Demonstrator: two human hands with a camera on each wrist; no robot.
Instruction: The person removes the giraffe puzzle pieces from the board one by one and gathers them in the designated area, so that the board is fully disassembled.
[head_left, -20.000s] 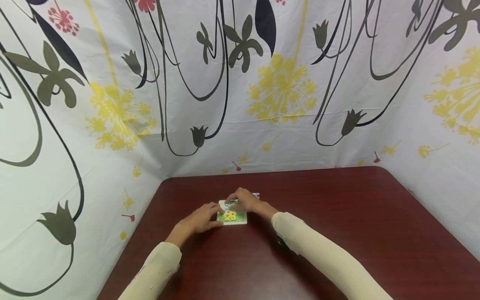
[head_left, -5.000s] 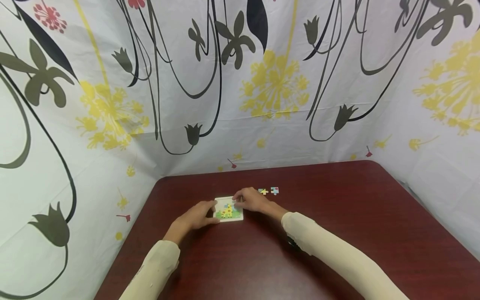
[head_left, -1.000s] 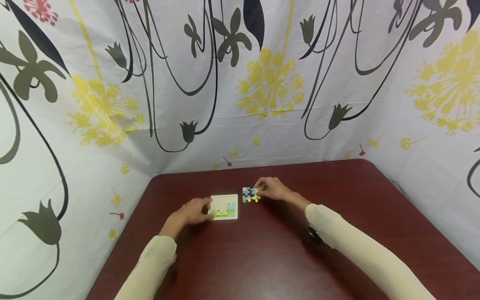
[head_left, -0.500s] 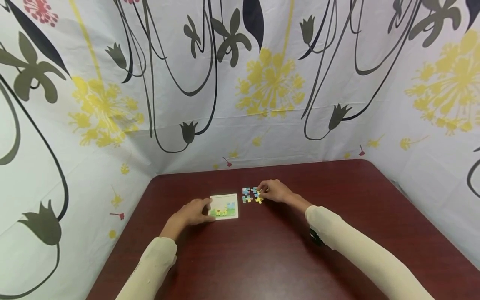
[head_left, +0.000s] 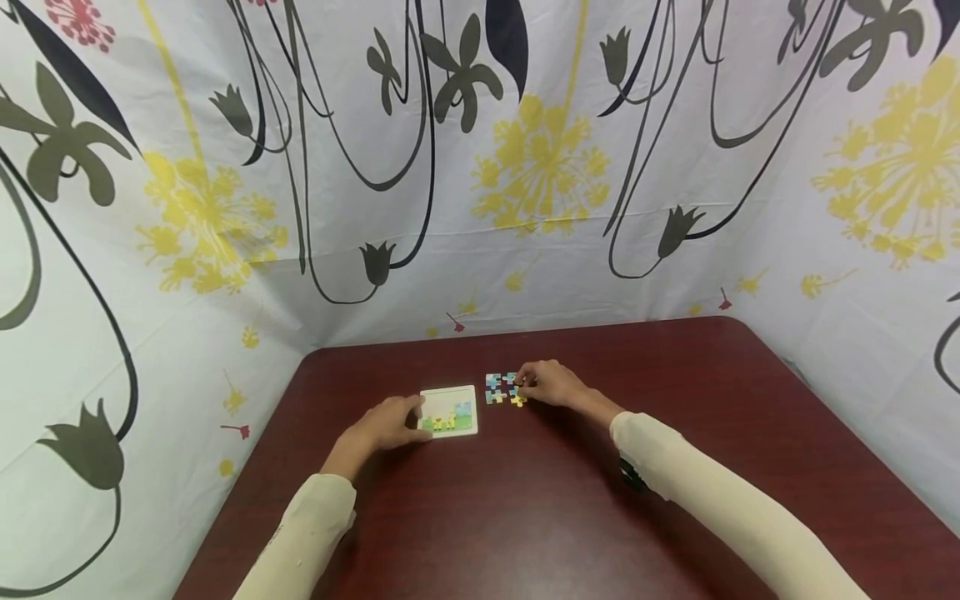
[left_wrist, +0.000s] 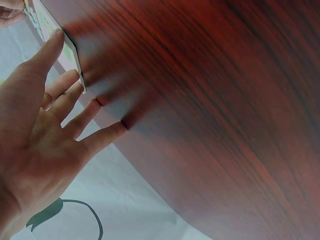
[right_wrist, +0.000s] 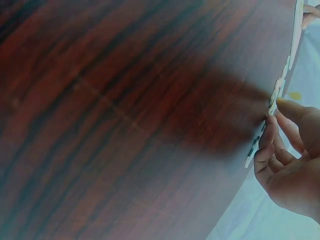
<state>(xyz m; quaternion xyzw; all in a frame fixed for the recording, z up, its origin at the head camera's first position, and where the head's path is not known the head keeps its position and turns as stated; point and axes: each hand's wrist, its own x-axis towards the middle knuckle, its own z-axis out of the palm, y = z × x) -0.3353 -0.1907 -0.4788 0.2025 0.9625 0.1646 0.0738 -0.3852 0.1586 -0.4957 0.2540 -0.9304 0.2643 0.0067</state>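
Observation:
A shallow white puzzle tray (head_left: 442,402) lies on the table, with joined green, yellow and pale blue pieces (head_left: 450,421) along its lower part and right side. My left hand (head_left: 386,422) rests at the tray's left side. In the left wrist view its fingers are spread and fairly straight, thumb and nearest fingertips at the tray's edge. Right of the tray lie several loose jigsaw pieces (head_left: 494,382) in blue and yellow. My right hand (head_left: 550,383) is at the right-hand ones, pinching a yellow puzzle piece (right_wrist: 273,100) between thumb and curled fingers; its fingertips partly hide the pieces.
The dark red wood-grain table (head_left: 600,467) has a rounded far edge. White cloth (head_left: 450,208) with printed flowers hangs behind it and along both sides. A dark band (head_left: 632,473) shows below the right sleeve.
Compared with five seconds ago, my right hand has moved from the tray to the loose pieces, and the tray holds less of the giraffe. Within the last second the right-hand loose pieces have shifted slightly.

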